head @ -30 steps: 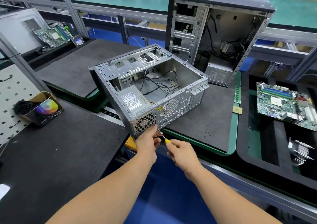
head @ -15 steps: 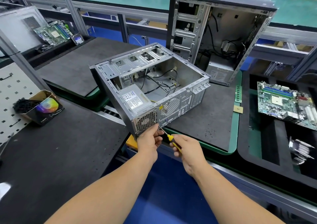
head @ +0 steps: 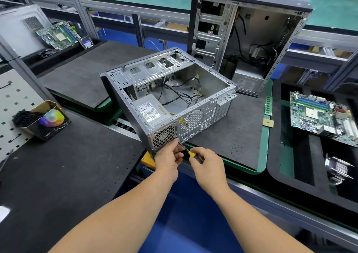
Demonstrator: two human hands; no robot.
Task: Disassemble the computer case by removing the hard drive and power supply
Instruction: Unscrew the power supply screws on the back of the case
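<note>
I have the open grey steel computer case (head: pixel 170 97) lying on its side on the dark foam-topped desk (head: pixel 238 134), rear panel toward me. The silver box-shaped power supply with its white label (head: pixel 150 113) sits inside at the case's 7 o'clock corner, its honeycomb fan grille (head: pixel 163 136) facing out. I cannot make out a hard drive in the bays at 12 o'clock.

My right hand (head: pixel 206 164) is curled round the yellow-and-black-handled screwdriver (head: pixel 188 151). My left hand (head: pixel 168 155) pinches near the shaft at the tip, just at the grille's 4 o'clock corner. Compared with a second ago, the screwdriver tip has crept up from below the case edge to the grille corner, and both hands have closed in against the rear panel. I judge that the blade is now seated, or nearly so, on a power supply mounting screw, so unscrewing is about to start; the supply itself has not shifted.

A second, upright empty case (head: pixel 249 39) stands at 1 o'clock, and a green motherboard (head: pixel 321 115) lies at 3 o'clock.
</note>
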